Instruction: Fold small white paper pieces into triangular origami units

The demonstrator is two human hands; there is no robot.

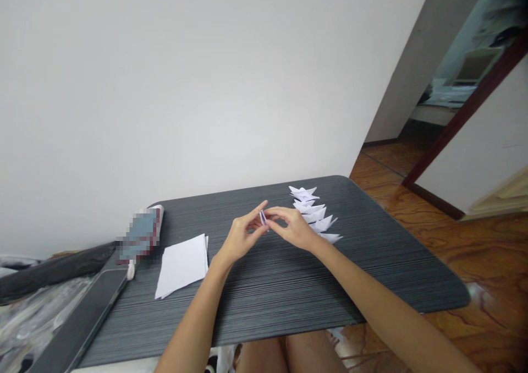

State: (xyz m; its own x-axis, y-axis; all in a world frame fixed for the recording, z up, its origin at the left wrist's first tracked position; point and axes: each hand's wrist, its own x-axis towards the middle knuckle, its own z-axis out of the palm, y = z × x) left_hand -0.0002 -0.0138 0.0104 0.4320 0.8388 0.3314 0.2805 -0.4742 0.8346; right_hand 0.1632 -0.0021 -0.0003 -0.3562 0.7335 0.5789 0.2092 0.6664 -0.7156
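Above the middle of the dark grey table [289, 285], both hands meet and pinch one small folded paper piece [263, 217] between them. Left hand [239, 240]: fingers closed narrowly on the near side of the piece, index finger raised above it. Right hand [293, 227]: thumb and fingertips closed on the far side of the same piece, wrist held just over the tabletop. The piece is white with a purplish edge, held clear of the table surface.

Just beyond the right hand, a row of folded white paper shapes [312, 210] lies on the table, running toward its far edge; the nearest ones are partly hidden by the hand. To the left of the left hand, a stack of flat white paper sheets [182, 264] rests on the table, well apart from the row. Farther left, a blurred-out package [140, 235] stands near the table's corner. A phone [82, 318] lies along the left edge.
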